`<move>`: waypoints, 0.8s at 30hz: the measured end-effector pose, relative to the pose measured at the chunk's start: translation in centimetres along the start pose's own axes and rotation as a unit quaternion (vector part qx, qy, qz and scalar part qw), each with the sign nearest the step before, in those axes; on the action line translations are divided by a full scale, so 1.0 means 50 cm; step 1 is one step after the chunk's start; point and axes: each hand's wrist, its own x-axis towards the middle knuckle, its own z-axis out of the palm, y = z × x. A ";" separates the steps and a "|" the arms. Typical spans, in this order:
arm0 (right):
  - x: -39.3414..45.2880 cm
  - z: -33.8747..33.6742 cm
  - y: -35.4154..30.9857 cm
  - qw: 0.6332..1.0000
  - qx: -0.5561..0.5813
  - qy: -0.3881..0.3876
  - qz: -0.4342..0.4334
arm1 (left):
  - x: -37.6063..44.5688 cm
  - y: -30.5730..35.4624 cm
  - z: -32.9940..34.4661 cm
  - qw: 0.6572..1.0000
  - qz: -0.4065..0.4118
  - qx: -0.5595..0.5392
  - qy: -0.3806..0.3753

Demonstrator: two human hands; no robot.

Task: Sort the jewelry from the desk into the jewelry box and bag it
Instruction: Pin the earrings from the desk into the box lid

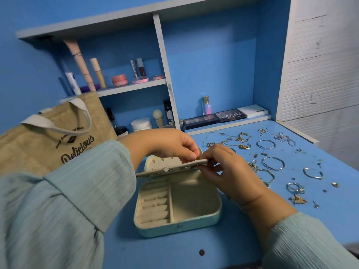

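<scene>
An open mint jewelry box [179, 228] with cream lining sits on the blue desk [291, 200]. Its cream earring panel [171, 167] is swung out flat above the base. My right hand [231, 171] grips the panel's right end. My left hand [174, 144] pinches a thin earring post [195, 157] at the panel's upper edge. Hoop earrings [273, 163], rings [295, 188], studs and chains [240, 139] lie scattered on the desk to the right. A burlap tote bag [58, 140] stands at the left, partly hidden by my left sleeve.
Shelves behind hold cosmetics tubes [81, 63], pink jars [119, 80], a white jar [141, 124], a perfume bottle [207, 105] and eyeshadow palettes [230, 115]. A white slatted panel [320, 65] bounds the right side. The desk edge drops off at the far right.
</scene>
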 end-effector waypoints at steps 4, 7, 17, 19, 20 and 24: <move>0.001 0.000 -0.001 1.000 0.010 0.005 -0.007 | -0.003 -0.005 0.000 1.000 0.005 -0.002 0.000; 0.000 0.002 0.001 1.000 0.004 0.009 -0.007 | -0.003 -0.007 0.002 1.000 0.005 -0.001 0.010; 0.000 0.002 0.000 1.000 -0.005 0.009 0.000 | -0.007 -0.004 0.004 1.000 0.000 0.008 0.017; 0.000 0.002 0.000 1.000 -0.003 0.006 0.005 | -0.007 -0.005 0.005 1.000 0.000 0.004 0.023; -0.001 0.002 0.001 1.000 -0.002 0.006 0.005 | -0.007 -0.006 0.006 1.000 0.000 0.000 0.025; -0.001 0.002 0.002 1.000 0.001 0.005 0.004 | -0.005 -0.004 0.008 1.000 0.000 0.010 0.026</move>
